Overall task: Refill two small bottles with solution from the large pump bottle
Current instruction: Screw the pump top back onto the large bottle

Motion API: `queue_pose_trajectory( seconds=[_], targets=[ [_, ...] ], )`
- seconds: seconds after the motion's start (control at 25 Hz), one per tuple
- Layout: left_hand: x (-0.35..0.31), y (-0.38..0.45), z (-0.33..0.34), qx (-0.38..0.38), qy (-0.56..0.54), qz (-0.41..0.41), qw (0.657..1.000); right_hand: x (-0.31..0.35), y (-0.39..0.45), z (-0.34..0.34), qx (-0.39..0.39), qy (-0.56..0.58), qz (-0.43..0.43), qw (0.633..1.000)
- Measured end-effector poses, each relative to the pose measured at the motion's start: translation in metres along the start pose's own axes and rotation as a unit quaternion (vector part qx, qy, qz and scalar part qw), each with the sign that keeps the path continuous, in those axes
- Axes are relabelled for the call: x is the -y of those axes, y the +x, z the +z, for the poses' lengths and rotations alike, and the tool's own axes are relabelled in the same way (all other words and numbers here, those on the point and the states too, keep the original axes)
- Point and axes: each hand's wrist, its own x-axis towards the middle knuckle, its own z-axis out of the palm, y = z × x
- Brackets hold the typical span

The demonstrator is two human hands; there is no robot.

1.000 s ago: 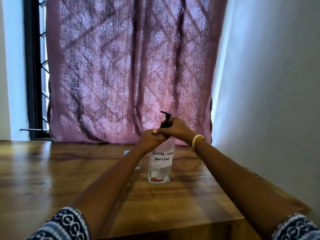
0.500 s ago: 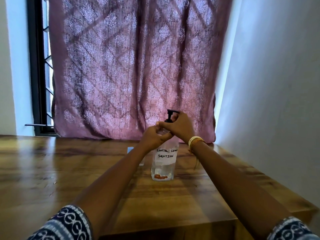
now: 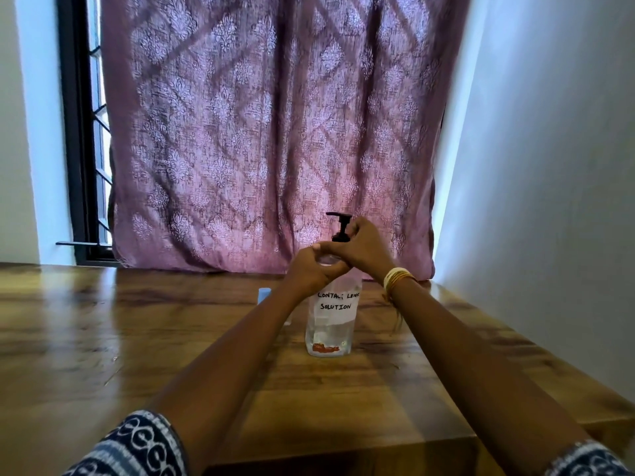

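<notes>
The pump bottle [image 3: 330, 324] stands upright on the bench [image 3: 137, 338], lower centre of the frame. Its shoulder is held by the left hand [image 3: 311, 269]; the pump collar [image 3: 341, 237] is pinched by the right hand [image 3: 366, 250]. Little liquid is seen, so it is judged light, tippy and smooth-walled. Hold is best taken at shoulder and collar. A small bottle [image 3: 264, 295] is partly hidden at centre left.

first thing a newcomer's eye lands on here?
Both hands meet mid-frame at the top of the clear pump bottle hand-labelled "contact lens solution": left hand at its shoulder, right hand by the black pump head. Behind hangs a mauve patterned curtain over the wooden table.
</notes>
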Motion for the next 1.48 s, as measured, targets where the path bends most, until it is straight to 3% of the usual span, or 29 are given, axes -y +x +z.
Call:
queue_pose_trajectory(
  seconds=[0.12,0.2,0.44,0.64,0.76,0.88,1.04,1.12,1.24,1.48],
  targets=[
    [-0.001,-0.001,0.001,0.001,0.006,0.004,1.000,0.004,0.001,-0.008,0.124,0.203,0.042,0.970],
    [-0.001,-0.003,0.002,-0.006,0.003,0.008,1.000,-0.007,0.006,-0.020,0.149,0.274,0.048,0.949],
    [0.002,-0.002,0.001,-0.005,-0.006,0.008,1.000,-0.005,0.003,-0.010,0.043,0.078,0.005,0.996],
    [0.000,-0.004,0.003,-0.021,0.013,0.012,1.000,-0.006,0.004,-0.022,0.152,0.203,0.021,0.967],
    [0.000,-0.005,0.004,-0.029,0.011,0.007,0.999,-0.007,0.002,-0.019,0.047,0.081,-0.010,0.996],
    [0.001,-0.005,0.005,-0.030,-0.004,0.001,1.000,-0.006,0.000,0.001,0.003,0.077,0.000,0.997],
    [0.003,-0.005,0.005,-0.038,0.008,-0.001,0.999,-0.007,0.007,-0.015,0.164,0.233,0.028,0.958],
    [0.005,-0.004,0.006,-0.053,0.020,-0.004,0.998,-0.010,0.007,-0.027,0.191,0.206,0.001,0.960],
    [0.006,-0.003,0.009,-0.070,0.015,-0.019,0.997,-0.013,0.008,-0.025,0.129,0.143,-0.032,0.981],
    [0.005,-0.006,0.010,-0.053,0.017,-0.025,0.998,-0.014,-0.002,-0.013,0.047,0.190,-0.009,0.981]
  ],
)
